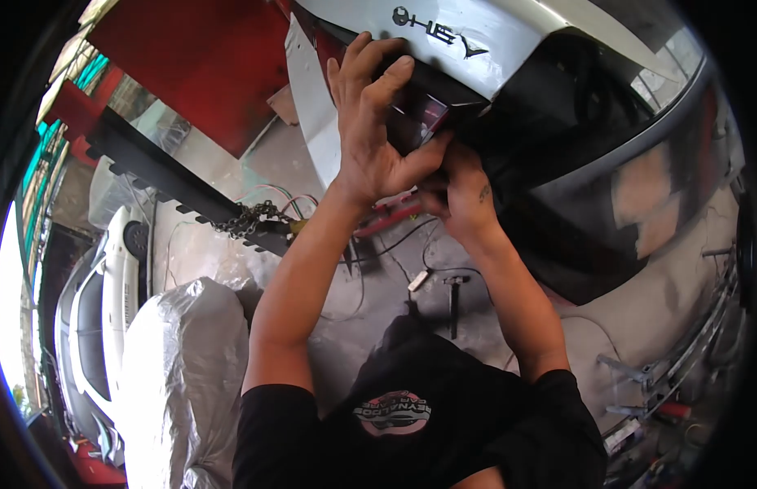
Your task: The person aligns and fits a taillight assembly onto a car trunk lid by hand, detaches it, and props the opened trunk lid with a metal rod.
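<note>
A dark red, glossy tail light [417, 114] sits at the rear corner of a car, below a pale trunk lid [464, 45] with dark lettering. My left hand [368, 130] is closed around the light, fingers bent over its upper left side and thumb reaching along its lower edge. Just under that thumb is my right hand [468, 191], with its fingers curled in at the lower edge of the light. The fingertips there are partly hidden, and I cannot tell what they pinch. Right of the light gapes the dark trunk opening [549, 106].
A dark bumper [574, 220] with sanded patches curves along the right. On the floor lie a hammer [453, 306], cables and a red tool-like object [390, 216]. A chain [256, 216] hangs by a black post [166, 163]. Silver sheeting [187, 375] stands at left, near a white car [109, 310].
</note>
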A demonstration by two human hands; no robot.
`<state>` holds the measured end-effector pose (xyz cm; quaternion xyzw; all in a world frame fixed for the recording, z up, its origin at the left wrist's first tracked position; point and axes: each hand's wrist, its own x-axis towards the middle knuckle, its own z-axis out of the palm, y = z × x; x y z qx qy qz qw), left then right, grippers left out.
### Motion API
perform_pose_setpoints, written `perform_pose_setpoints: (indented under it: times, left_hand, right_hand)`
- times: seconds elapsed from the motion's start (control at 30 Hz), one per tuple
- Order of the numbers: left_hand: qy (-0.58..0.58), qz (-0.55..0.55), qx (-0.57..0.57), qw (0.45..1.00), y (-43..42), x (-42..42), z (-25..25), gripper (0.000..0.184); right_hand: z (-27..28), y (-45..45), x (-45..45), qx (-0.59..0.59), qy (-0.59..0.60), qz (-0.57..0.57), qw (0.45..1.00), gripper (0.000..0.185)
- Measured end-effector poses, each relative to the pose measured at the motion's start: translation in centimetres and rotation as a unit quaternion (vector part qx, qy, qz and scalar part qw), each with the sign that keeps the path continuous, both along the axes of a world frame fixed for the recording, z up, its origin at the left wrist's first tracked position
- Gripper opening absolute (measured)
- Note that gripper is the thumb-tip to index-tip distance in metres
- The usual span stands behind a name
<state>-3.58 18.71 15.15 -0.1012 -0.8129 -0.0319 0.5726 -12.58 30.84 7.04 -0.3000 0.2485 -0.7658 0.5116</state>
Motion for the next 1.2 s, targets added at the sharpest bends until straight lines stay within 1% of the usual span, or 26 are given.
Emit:
perform_pose_setpoints:
  times: [0.03,0.07,0.1,0.13,0.2,0.27,0.33,0.4,0.53,0.6,0.63,0.7,0.73,0.77,0.8,0.87,0.9,0.93,0.97,1.0,1.03,1.07,1.1,1.13,1.17,1.2]
  left_hand:
    - [0.000,0.001,0.001,1.000,0.0,0.1,0.1,0.078]
    - [0.007,0.000,0.001,1.000,-0.1,0.2,0.0,0.078]
    - [0.005,0.014,0.004,1.000,-0.1,0.2,-0.1,0.079]
    - [0.004,0.027,0.007,1.000,-0.2,0.2,-0.2,0.082]
    - [0.013,0.030,0.014,0.999,0.0,0.2,-0.2,0.080]
    - [-0.004,0.037,0.016,0.999,0.3,0.7,0.0,0.080]
    - [0.001,0.043,0.031,0.999,0.3,0.8,-0.2,0.082]
    - [0.000,0.040,0.028,0.999,0.4,0.7,-0.3,0.083]
    - [0.012,0.044,0.023,0.999,0.3,0.5,-0.7,0.083]
    - [0.009,0.047,0.021,0.999,0.3,0.7,-0.8,0.083]
    - [0.009,0.045,0.018,0.999,0.3,0.6,-0.9,0.082]
    - [0.009,0.046,0.015,0.999,0.6,0.7,-1.2,0.081]
    - [0.011,0.046,0.016,0.999,0.7,0.7,-1.4,0.080]
    - [0.012,0.046,0.015,0.999,0.7,0.7,-1.9,0.080]
    - [0.020,0.049,0.020,0.998,0.7,0.5,-2.7,0.081]
    - [0.018,0.050,0.033,0.998,0.6,0.5,-4.4,0.081]
    - [0.015,0.039,0.048,0.998,0.5,0.3,-5.6,0.081]
    - [0.034,0.033,0.044,0.998,0.3,-0.1,-6.8,0.079]
    - [0.053,0.028,0.040,0.997,0.2,-0.6,-8.1,0.079]
    - [0.047,0.018,0.053,0.997,0.4,-0.9,-9.6,0.079]
    - [0.055,0.018,0.059,0.997,0.5,-1.2,-11.0,0.079]
    - [0.064,0.017,0.066,0.996,0.7,-1.2,-12.0,0.079]
    - [0.039,0.035,0.070,0.996,1.2,-0.9,-12.8,0.082]
    - [0.038,0.027,0.084,0.995,1.5,-0.9,-14.0,0.082]
    - [0.044,0.031,0.091,0.994,1.4,-1.4,-15.2,0.084]
    - [0.050,0.035,0.098,0.993,1.4,-1.8,-16.3,0.085]
  right_hand:
    - [0.3,0.3,-0.1,0.001,0.005,-0.002,1.000,0.024]
    - [0.6,0.5,-0.1,0.035,0.103,-0.074,0.991,0.024]
    - [1.0,0.5,-0.2,0.065,0.200,-0.145,0.967,0.024]
    - [1.2,0.6,-0.1,0.063,0.208,-0.146,0.965,0.024]
    - [1.0,0.4,0.0,-0.003,0.257,-0.195,0.947,0.025]
    - [0.1,-0.3,-0.1,-0.004,0.250,-0.185,0.950,0.026]
    - [-0.2,-0.9,-0.2,-0.006,0.246,-0.174,0.953,0.028]
    - [-0.4,-0.9,-0.1,0.015,0.160,-0.144,0.976,0.031]
    - [-0.3,-0.6,0.3,-0.015,0.116,-0.109,0.987,0.033]
    - [0.5,-0.2,0.7,0.035,0.097,-0.108,0.989,0.035]
    - [0.7,0.1,1.0,0.037,0.095,-0.116,0.988,0.035]
    - [1.0,1.3,1.3,0.098,0.158,-0.165,0.969,0.028]
    - [1.3,2.7,1.1,0.104,0.160,-0.182,0.965,0.028]
    - [1.9,4.6,1.1,0.092,0.315,-0.258,0.909,0.024]
    - [2.8,6.3,1.1,0.079,0.463,-0.320,0.823,0.019]
    - [6.8,10.8,-0.3,0.016,0.627,-0.401,0.668,0.007]
    - [8.9,12.3,-0.9,-0.008,0.642,-0.460,0.614,0.006]
    - [11.0,12.9,-1.5,-0.031,0.583,-0.516,0.627,0.009]
    - [13.1,12.3,-2.4,-0.057,0.599,-0.548,0.581,0.019]
    - [14.8,11.4,-3.4,-0.024,0.637,-0.524,0.564,0.018]
    - [15.1,9.8,-5.1,0.025,0.712,-0.512,0.480,0.026]
    - [15.9,6.8,-6.7,-0.048,0.746,-0.445,0.493,0.031]
    - [15.7,5.6,-7.4,0.029,0.777,-0.353,0.521,0.046]
    - [14.9,4.3,-7.6,0.067,0.794,-0.299,0.525,0.056]
    - [13.6,2.8,-8.8,0.094,0.818,-0.258,0.505,0.064]
    - [13.2,2.4,-8.4,0.104,0.822,-0.253,0.499,0.064]
